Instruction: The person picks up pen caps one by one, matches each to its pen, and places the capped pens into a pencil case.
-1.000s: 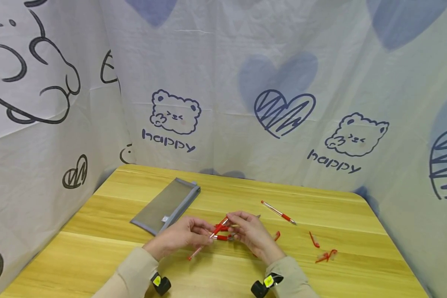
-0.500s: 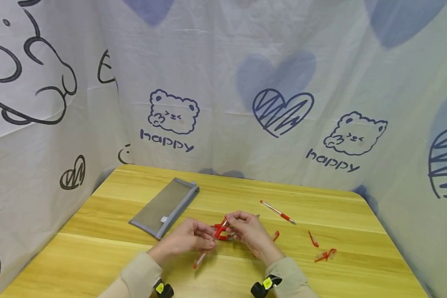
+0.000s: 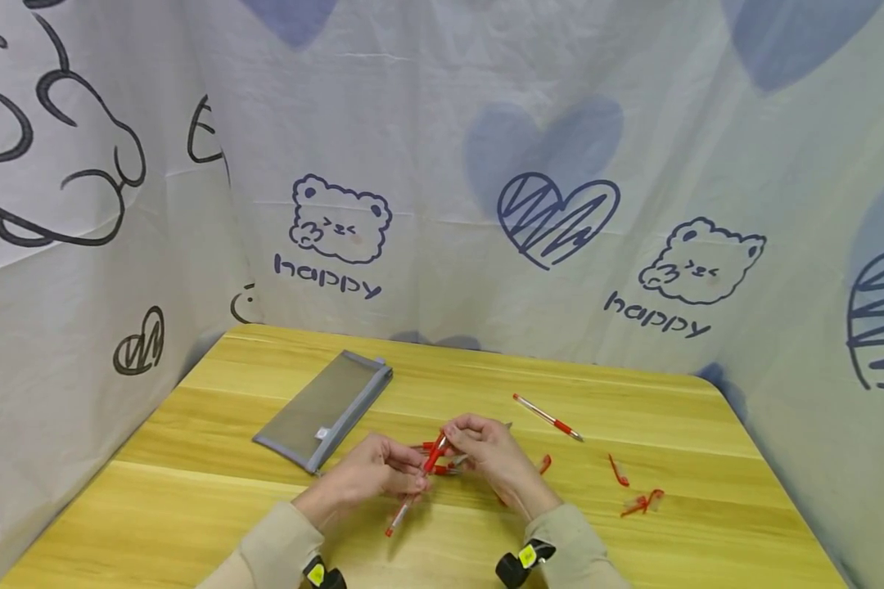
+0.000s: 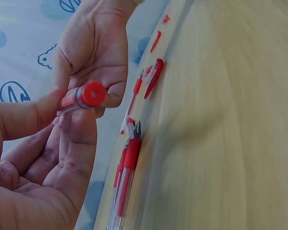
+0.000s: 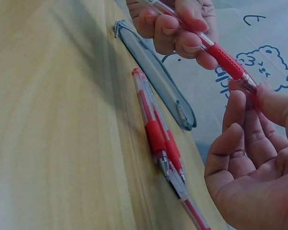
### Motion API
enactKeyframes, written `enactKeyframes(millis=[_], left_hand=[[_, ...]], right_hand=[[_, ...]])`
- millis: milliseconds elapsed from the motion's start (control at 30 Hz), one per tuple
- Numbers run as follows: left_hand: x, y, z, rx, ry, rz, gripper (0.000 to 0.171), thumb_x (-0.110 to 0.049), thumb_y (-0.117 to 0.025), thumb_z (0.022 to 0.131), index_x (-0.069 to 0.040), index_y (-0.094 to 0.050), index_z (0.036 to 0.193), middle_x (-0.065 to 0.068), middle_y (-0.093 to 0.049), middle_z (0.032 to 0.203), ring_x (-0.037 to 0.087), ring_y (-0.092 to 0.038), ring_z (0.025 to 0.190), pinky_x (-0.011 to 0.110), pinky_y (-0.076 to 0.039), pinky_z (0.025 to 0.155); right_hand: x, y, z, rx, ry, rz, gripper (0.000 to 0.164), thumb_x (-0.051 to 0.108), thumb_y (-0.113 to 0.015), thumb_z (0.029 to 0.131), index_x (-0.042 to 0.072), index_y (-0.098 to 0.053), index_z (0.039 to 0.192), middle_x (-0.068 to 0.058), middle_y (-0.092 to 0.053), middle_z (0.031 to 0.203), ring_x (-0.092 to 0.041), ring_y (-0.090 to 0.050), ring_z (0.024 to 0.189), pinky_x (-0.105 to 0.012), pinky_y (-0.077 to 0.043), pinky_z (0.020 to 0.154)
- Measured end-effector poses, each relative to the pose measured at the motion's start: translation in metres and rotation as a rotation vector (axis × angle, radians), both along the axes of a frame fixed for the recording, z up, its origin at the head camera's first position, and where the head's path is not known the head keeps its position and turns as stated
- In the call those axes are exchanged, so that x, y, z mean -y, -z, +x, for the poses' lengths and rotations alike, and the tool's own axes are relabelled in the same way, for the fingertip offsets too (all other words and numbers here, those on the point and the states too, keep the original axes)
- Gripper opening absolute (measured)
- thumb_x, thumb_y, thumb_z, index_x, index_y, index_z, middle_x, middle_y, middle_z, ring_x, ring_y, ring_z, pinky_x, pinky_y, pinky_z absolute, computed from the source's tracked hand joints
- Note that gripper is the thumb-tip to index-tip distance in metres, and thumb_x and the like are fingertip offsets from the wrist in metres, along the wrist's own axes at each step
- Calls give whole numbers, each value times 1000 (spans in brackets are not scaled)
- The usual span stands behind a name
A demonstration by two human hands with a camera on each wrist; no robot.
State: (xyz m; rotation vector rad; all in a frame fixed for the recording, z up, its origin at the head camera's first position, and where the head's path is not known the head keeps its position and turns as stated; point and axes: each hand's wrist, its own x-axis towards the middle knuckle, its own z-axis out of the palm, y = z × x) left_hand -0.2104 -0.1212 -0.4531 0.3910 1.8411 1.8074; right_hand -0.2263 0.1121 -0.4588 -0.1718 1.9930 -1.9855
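A clear gel pen with a red grip (image 5: 225,61) is held between both hands above the table. My left hand (image 3: 383,470) grips its barrel, and the red back end (image 4: 93,94) points toward me. The thumb and forefinger of my right hand (image 3: 486,450) pinch the pen at its tip end, where a bit of red shows between the fingers in the right wrist view. Beneath the hands lie several similar pens (image 5: 156,136) side by side, their metal tips bare. In the head view the hands partly cover these pens.
A grey mesh zip pouch (image 3: 324,409) lies behind my left hand. Another red pen (image 3: 548,417) rests farther back on the right. Loose red caps (image 3: 619,472) are scattered to the right of my right hand. A printed curtain (image 3: 442,278) hangs behind the table.
My left hand has shifted slightly right and down, and the pen's back end has swung toward me, so the pen stands steeper in the head view. My right hand has barely moved.
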Motion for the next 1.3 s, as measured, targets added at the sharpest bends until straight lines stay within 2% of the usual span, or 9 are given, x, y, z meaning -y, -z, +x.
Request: enactKeyframes(millis=[200,400,533,700,1000,1200,1300], left_hand=[[0,1,2,26,-6,25,34,6,-74,93,20,-69,122,27,-80,102,13,-76,74,26,-64,73],[-1,5,2,53,-3,41,33,8,-72,93,22,-68,123,25,-80,100,13,-75,72,25,-63,71],[-3,6,3,59,-3,57,34,7,-72,94,22,-66,124,19,-80,96,13,-74,72,24,-63,71],[-6,6,5,47,-17,67,34,5,-72,95,23,-66,123,12,-79,91,12,-73,69,24,-63,68],[-7,4,3,45,-38,66,35,2,-70,97,23,-66,124,14,-80,93,12,-74,70,27,-65,72],[-3,3,-2,45,-28,52,41,-3,-73,97,19,-64,131,22,-80,106,12,-76,74,29,-65,76],[-1,4,-3,69,-19,53,40,-4,-72,99,18,-64,132,23,-80,109,12,-76,76,29,-65,78]], right_hand=[[0,1,0,-26,-29,7,21,18,-61,110,-1,-68,115,10,-72,85,-9,-67,86,-23,-51,71],[2,6,1,-7,-34,-17,18,15,-60,110,-1,-66,115,10,-71,87,-8,-64,86,-22,-50,72],[3,5,2,-17,-16,-8,18,18,-62,110,2,-67,113,10,-71,87,-9,-64,86,-23,-51,73],[3,1,4,-27,-14,4,21,20,-62,110,0,-67,115,9,-71,88,-10,-64,89,-24,-52,76],[2,0,2,-43,-35,6,24,20,-61,110,-3,-66,116,10,-72,88,-10,-66,89,-25,-54,78],[-3,-1,-2,3,-38,26,29,28,-60,111,1,-65,121,8,-75,92,-12,-70,91,-27,-54,77],[-6,-1,-3,29,-48,21,33,28,-56,113,1,-63,130,5,-75,98,-13,-72,93,-26,-54,77]])
